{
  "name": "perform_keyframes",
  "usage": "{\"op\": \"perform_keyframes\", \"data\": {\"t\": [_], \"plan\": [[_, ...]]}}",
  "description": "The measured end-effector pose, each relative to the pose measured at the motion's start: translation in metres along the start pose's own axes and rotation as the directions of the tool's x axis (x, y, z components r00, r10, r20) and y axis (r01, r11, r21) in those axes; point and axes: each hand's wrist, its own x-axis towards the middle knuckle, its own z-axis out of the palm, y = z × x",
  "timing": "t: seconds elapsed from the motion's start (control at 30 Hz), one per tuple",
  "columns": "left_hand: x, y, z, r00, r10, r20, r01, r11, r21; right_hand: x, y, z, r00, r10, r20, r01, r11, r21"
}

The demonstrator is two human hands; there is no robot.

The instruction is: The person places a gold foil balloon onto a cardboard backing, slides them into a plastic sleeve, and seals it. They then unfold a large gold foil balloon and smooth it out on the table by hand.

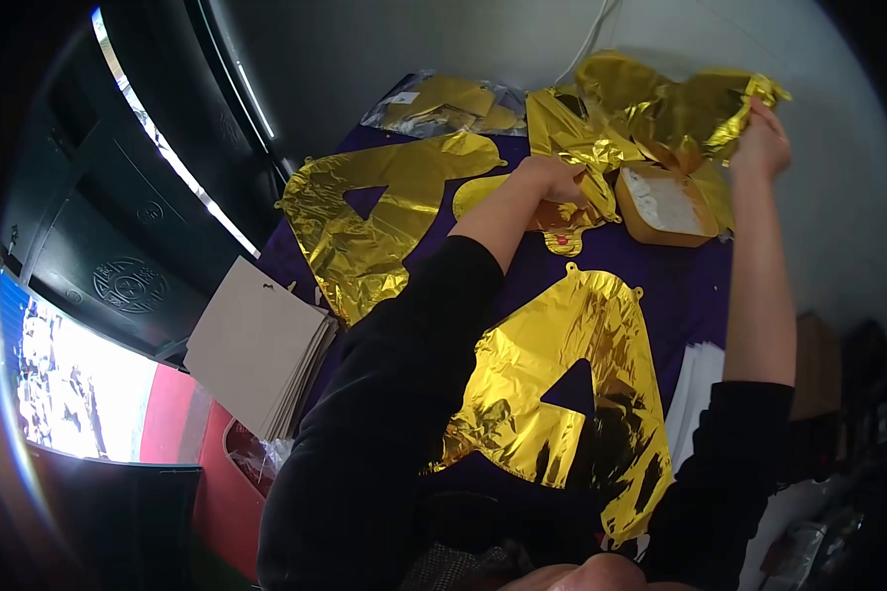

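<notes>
My right hand [762, 143], fingers closed, grips the edge of a shiny gold foil balloon [660, 103] lifted against the wall at the back right. My left hand [554, 181] reaches over the middle of the table. Its curled fingers close on folded gold foil [601, 193], partly hidden by the hand. Right of it stands a yellow tub [650, 234] with something white inside. A flat A-shaped gold foil balloon [399, 167] lies left of my left arm. Another A-shaped foil balloon [522, 360] lies nearer me, between my forearms.
A dark purple cloth [601, 251] covers the table. Clear plastic packaging with gold pieces [453, 103] lies at the back. Cardboard sheets [256, 345] are stacked at the left edge, above a red bin [229, 502]. White papers [695, 379] lie at the right edge. A wall rises behind.
</notes>
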Motion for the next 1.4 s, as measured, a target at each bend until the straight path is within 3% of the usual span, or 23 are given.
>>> {"op": "perform_keyframes", "data": {"t": [0.17, 0.27, 0.33, 0.4, 0.43, 0.5, 0.67, 0.7, 0.73, 0.77, 0.8, 0.87, 0.93, 1.0, 1.07, 1.2, 1.27, 1.4], "plan": [[0.006, -0.002, 0.0, 1.0, 0.019, 0.024, -0.019, 1.0, -0.004, 0.05, -0.058, -0.056, 0.998, 0.03, -0.061, -0.027, 0.998, 0.054], [-0.002, 0.0, -0.003, 1.0, 0.03, -0.004, -0.03, 0.999, -0.028, 0.058, -0.082, -0.082, 0.998, 0.055, -0.024, -0.057, 0.996, -0.063], [-0.001, 0.001, 0.0, 0.998, 0.055, -0.038, -0.056, 0.997, -0.046, 0.058, -0.097, -0.099, 0.985, 0.07, 0.161, -0.023, 0.961, -0.277], [0.0, -0.009, 0.013, 0.961, -0.021, -0.275, -0.022, 0.988, -0.153, 0.049, -0.104, -0.105, 0.983, 0.062, 0.172, -0.012, 0.96, -0.279], [-0.006, -0.006, 0.012, 0.962, -0.005, -0.274, -0.036, 0.989, -0.145, 0.04, -0.11, -0.106, 0.971, 0.076, 0.227, -0.001, 0.949, -0.315], [-0.02, 0.0, 0.011, 0.905, -0.014, -0.425, -0.065, 0.983, -0.171, 0.022, -0.121, -0.106, 0.951, 0.072, 0.3, 0.036, 0.94, -0.34], [-0.074, 0.026, 0.003, 0.903, 0.1, -0.418, -0.19, 0.965, -0.179, -0.024, -0.161, -0.113, 0.907, 0.101, 0.409, 0.069, 0.922, -0.382], [-0.104, 0.044, -0.004, 0.97, -0.015, -0.241, -0.121, 0.833, -0.54, -0.029, -0.166, -0.116, 0.898, 0.1, 0.429, 0.088, 0.914, -0.397], [-0.128, 0.056, -0.004, 0.998, -0.061, -0.019, 0.021, 0.586, -0.81, -0.037, -0.171, -0.117, 0.887, 0.105, 0.449, 0.102, 0.905, -0.414], [-0.142, 0.059, 0.002, 0.999, 0.052, 0.007, -0.02, 0.486, -0.873, -0.056, -0.184, -0.116, 0.875, 0.086, 0.476, 0.116, 0.918, -0.379], [-0.158, 0.065, 0.01, 0.999, 0.046, 0.014, -0.01, 0.487, -0.874, -0.073, -0.194, -0.117, 0.875, 0.095, 0.475, 0.107, 0.918, -0.381], [-0.19, 0.079, 0.02, 0.966, 0.156, 0.206, 0.184, 0.147, -0.972, -0.103, -0.212, -0.123, 0.784, -0.012, 0.621, 0.316, 0.869, -0.382], [-0.228, 0.091, 0.031, 0.935, 0.221, 0.277, 0.292, -0.04, -0.955, -0.143, -0.228, -0.132, 0.668, -0.088, 0.739, 0.476, 0.814, -0.334], [-0.268, 0.097, 0.053, 0.904, 0.339, 0.261, 0.354, -0.248, -0.902, -0.187, -0.242, -0.145, 0.498, -0.176, 0.849, 0.639, 0.737, -0.222], [-0.322, 0.11, 0.068, 0.925, 0.318, 0.208, 0.326, -0.384, -0.864, -0.229, -0.244, -0.16, 0.355, -0.221, 0.908, 0.652, 0.755, -0.071], [-0.405, 0.129, 0.105, 0.946, 0.324, -0.016, 0.168, -0.532, -0.83, -0.302, -0.238, -0.192, 0.205, -0.267, 0.942, 0.577, 0.81, 0.104], [-0.43, 0.133, 0.115, 0.953, 0.302, -0.039, 0.148, -0.57, -0.808, -0.328, -0.237, -0.204, 0.15, -0.228, 0.962, 0.562, 0.82, 0.106], [-0.454, 0.126, 0.113, 0.971, 0.215, 0.107, 0.207, -0.523, -0.827, -0.371, -0.234, -0.22, 0.146, -0.181, 0.972, 0.529, 0.845, 0.078]]}}
